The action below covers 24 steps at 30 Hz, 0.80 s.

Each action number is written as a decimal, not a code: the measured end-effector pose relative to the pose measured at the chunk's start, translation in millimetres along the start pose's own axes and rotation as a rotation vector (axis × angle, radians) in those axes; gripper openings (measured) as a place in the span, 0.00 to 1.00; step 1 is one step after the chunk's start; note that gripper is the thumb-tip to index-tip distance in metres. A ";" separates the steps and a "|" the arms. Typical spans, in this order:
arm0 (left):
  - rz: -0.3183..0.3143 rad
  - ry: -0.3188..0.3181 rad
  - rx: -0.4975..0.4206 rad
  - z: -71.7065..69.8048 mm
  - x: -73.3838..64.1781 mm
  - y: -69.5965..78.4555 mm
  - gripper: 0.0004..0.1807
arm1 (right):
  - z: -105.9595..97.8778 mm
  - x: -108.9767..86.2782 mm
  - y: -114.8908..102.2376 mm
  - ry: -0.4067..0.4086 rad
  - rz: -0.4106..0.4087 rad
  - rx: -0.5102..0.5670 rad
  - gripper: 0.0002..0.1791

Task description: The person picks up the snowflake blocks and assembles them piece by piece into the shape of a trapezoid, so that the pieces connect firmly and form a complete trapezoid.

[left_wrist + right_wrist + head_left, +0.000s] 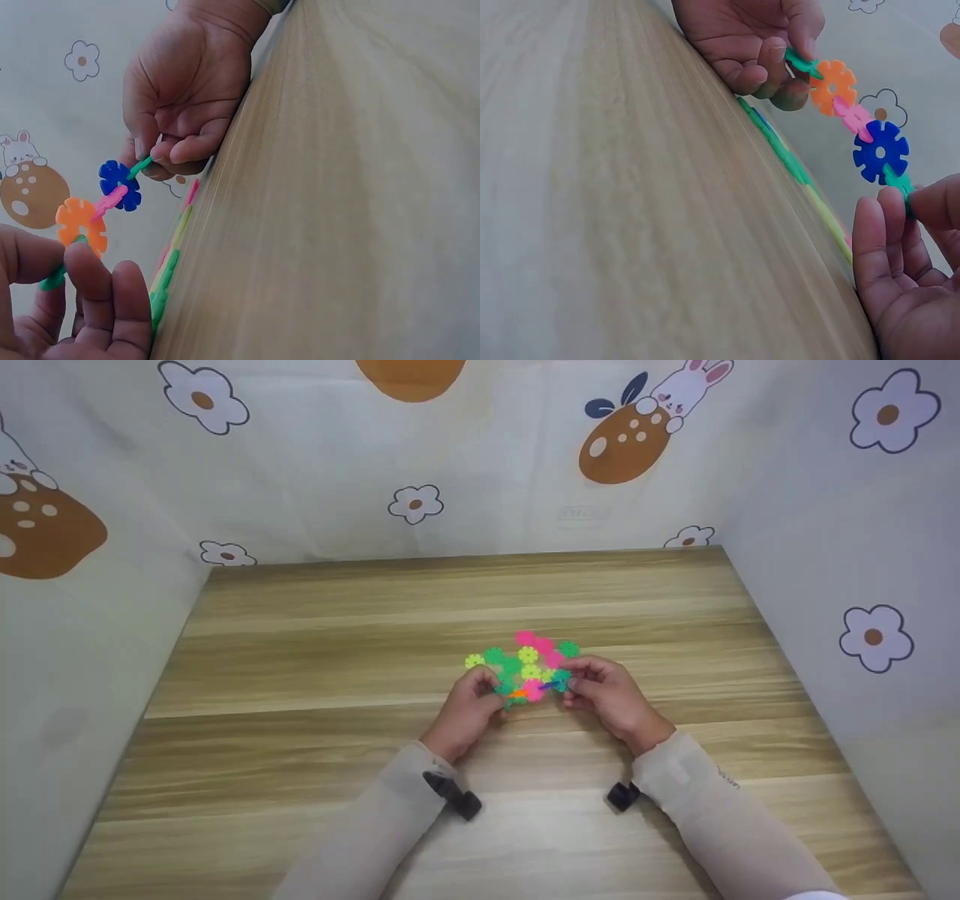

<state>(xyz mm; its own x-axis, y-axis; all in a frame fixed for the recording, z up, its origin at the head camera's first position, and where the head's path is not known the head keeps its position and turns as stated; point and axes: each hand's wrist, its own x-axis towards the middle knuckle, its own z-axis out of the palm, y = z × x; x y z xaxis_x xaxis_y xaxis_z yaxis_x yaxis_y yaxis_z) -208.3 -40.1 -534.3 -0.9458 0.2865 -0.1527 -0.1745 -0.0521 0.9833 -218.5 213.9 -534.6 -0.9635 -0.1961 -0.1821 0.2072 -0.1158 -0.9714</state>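
Above the table, both hands hold a short chain of notched plastic snowflake discs between them. My left hand point(472, 711) pinches the green disc point(801, 63) at one end. From there the chain runs through an orange disc point(835, 86), a pink disc point(855, 120) and a blue disc point(881, 152). At the other end, my right hand point(611, 701) pinches a second green disc point(897, 181) between thumb and fingers. The discs are slotted edge to edge, neighbours turned at angles. Fingertips partly cover both green ends.
Flat on the wood-grain table point(300, 750), just beyond the hands, lie several loose discs: pink point(541, 645), yellow point(528, 655) and green point(493, 655). A patterned cloth point(315, 472) hangs behind the table and along its sides. Dark wrist devices point(453, 795) sit at the sleeves.
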 end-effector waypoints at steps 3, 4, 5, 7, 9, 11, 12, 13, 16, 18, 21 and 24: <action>0.016 -0.024 0.008 0.5 -1.4 1.0 0.07 | 3.5 -2.0 -1.8 -0.019 -0.010 -0.003 0.18; 0.022 -0.037 0.012 0.7 -1.8 1.2 0.08 | 4.8 -2.5 -2.4 -0.022 -0.013 -0.003 0.18; 0.030 -0.048 0.016 0.9 -2.0 1.3 0.08 | 6.3 -3.0 -3.1 -0.021 -0.015 0.001 0.18; 0.039 -0.070 0.032 1.4 -2.7 1.7 0.09 | 8.7 -3.9 -4.0 -0.012 -0.015 0.011 0.17; 0.047 -0.087 0.058 1.8 -2.9 2.0 0.11 | 10.9 -4.7 -4.8 0.002 -0.010 0.029 0.16; 0.055 -0.101 0.085 2.1 -2.8 2.0 0.13 | 12.5 -5.4 -5.0 0.004 -0.007 0.047 0.14; 0.059 -0.107 0.095 2.2 -3.1 2.3 0.14 | 13.2 -5.7 -5.1 0.002 -0.006 0.054 0.13; 0.062 -0.112 0.101 2.3 -3.0 2.3 0.16 | 14.1 -5.9 -5.2 0.001 -0.007 0.060 0.12; 0.064 -0.140 0.096 2.8 -3.3 2.8 0.19 | 16.5 -6.2 -5.0 -0.011 -0.011 0.072 0.11; 0.069 -0.162 0.102 2.7 -4.0 2.5 0.19 | 18.9 -6.4 -4.8 -0.018 -0.012 0.070 0.10; 0.088 -0.196 0.125 2.1 -4.3 0.7 0.18 | 23.7 -7.0 -5.0 -0.036 -0.007 0.052 0.10; 0.120 -0.211 0.169 1.0 -4.7 -1.3 0.21 | 29.2 -7.8 -5.9 -0.046 -0.005 0.032 0.12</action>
<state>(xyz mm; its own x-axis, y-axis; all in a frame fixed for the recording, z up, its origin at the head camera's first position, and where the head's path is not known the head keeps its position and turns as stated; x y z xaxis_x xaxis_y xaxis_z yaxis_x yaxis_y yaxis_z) -203.3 -40.4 -534.7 -0.8759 0.4817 -0.0272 0.0003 0.0570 0.9984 -207.3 187.7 -523.0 -0.9560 -0.2396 -0.1690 0.2080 -0.1476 -0.9669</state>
